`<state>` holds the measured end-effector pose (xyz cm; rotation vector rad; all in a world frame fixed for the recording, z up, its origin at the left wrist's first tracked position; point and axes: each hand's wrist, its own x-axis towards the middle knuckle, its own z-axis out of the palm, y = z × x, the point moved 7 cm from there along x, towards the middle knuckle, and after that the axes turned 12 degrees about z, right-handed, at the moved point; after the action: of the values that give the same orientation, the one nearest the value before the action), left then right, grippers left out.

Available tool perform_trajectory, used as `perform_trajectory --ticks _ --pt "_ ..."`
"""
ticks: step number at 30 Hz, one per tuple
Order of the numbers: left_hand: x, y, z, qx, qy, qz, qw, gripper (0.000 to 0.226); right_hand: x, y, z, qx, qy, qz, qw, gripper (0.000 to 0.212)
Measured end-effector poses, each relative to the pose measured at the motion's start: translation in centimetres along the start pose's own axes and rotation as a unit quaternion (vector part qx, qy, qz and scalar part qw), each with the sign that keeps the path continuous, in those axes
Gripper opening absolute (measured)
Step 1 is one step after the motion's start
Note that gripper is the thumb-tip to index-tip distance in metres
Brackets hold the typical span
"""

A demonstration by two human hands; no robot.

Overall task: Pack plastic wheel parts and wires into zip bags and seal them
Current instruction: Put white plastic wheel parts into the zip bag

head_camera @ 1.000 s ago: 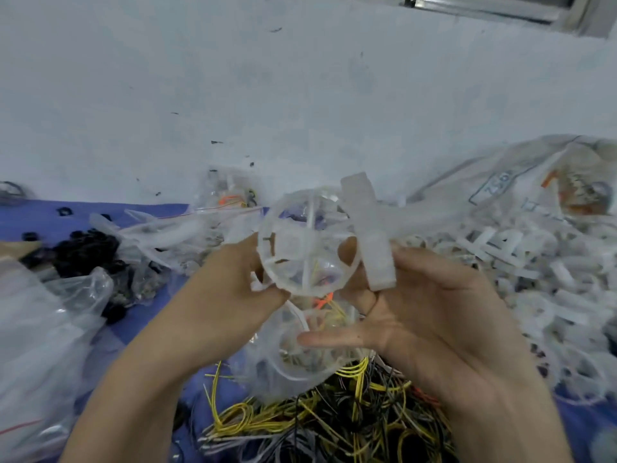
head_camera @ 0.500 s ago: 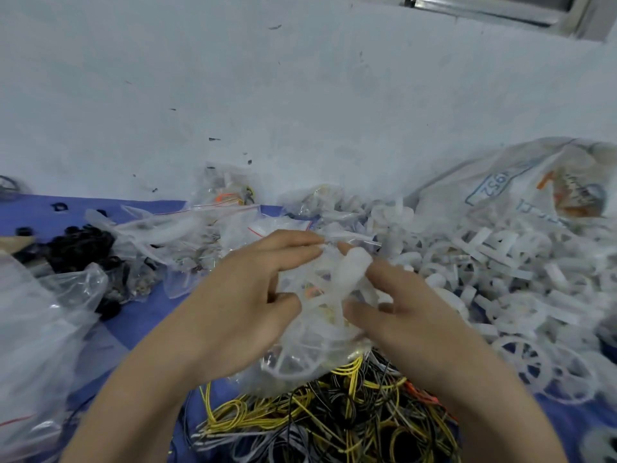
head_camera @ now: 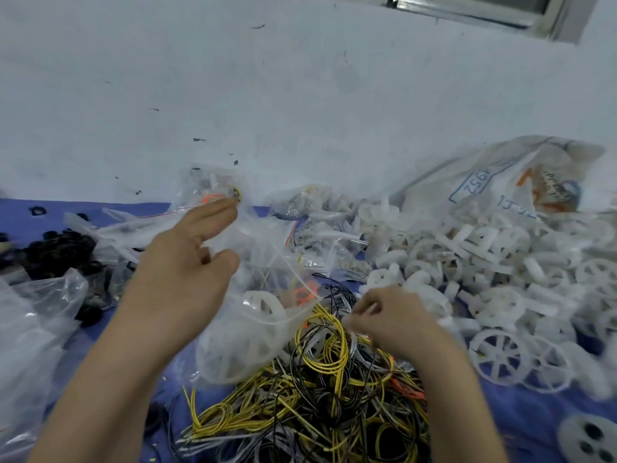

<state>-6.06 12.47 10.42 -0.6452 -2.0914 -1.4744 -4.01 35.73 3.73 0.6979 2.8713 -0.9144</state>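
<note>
A clear zip bag [head_camera: 247, 332] with white plastic wheel parts inside lies on the blue cloth, its mouth open toward the upper right. My left hand [head_camera: 187, 262] hovers just above it, fingers straight and thumb apart, holding nothing. My right hand [head_camera: 390, 315] is down on the tangled pile of yellow, black and white wires [head_camera: 300, 412]. Its curled fingertips pinch a loop of yellow wire [head_camera: 329, 342] at the top of the pile. A heap of loose white wheel parts [head_camera: 484, 262] spreads to the right.
A large printed sack [head_camera: 500, 182] lies behind the wheel heap. Packed zip bags [head_camera: 213, 195] sit at the back centre, small black parts [head_camera: 56, 252] at the left with clear bags [head_camera: 33, 329] in front. A grey disc [head_camera: 587, 439] lies at the bottom right.
The wheel parts held in both hands went into the zip bag. My left hand let go and rose open; my right hand dropped to the wire pile.
</note>
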Motion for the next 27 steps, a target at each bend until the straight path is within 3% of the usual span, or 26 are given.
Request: perform_trajectory --ticks 2,7,13,16,22,27 --pt "0.0 -0.3 0.1 0.001 -0.003 -0.005 1.0 0.052 1.4 0.3 2.9 -0.072 -0.065 0.017 0.995 0.035" --pt "0.0 -0.6 0.2 0.005 -0.004 -0.015 1.0 0.053 3.2 0.2 3.9 -0.115 0.007 0.0 0.993 0.014" --pt "0.1 -0.6 0.4 0.004 -0.001 -0.021 1.0 0.053 2.2 -0.1 1.4 0.084 0.025 -0.027 0.996 0.007" --pt "0.1 -0.4 0.3 0.009 -0.003 -0.02 1.0 0.052 1.5 -0.1 -0.2 0.128 0.035 -0.046 0.99 0.006" --pt "0.1 -0.6 0.3 0.013 -0.01 -0.025 1.0 0.05 -0.2 -0.5 -2.2 0.221 0.025 -0.082 0.972 0.013" --pt "0.0 -1.0 1.0 0.029 -0.022 -0.021 0.999 0.05 -1.2 -0.6 -4.3 0.322 0.066 -0.116 0.937 0.013"
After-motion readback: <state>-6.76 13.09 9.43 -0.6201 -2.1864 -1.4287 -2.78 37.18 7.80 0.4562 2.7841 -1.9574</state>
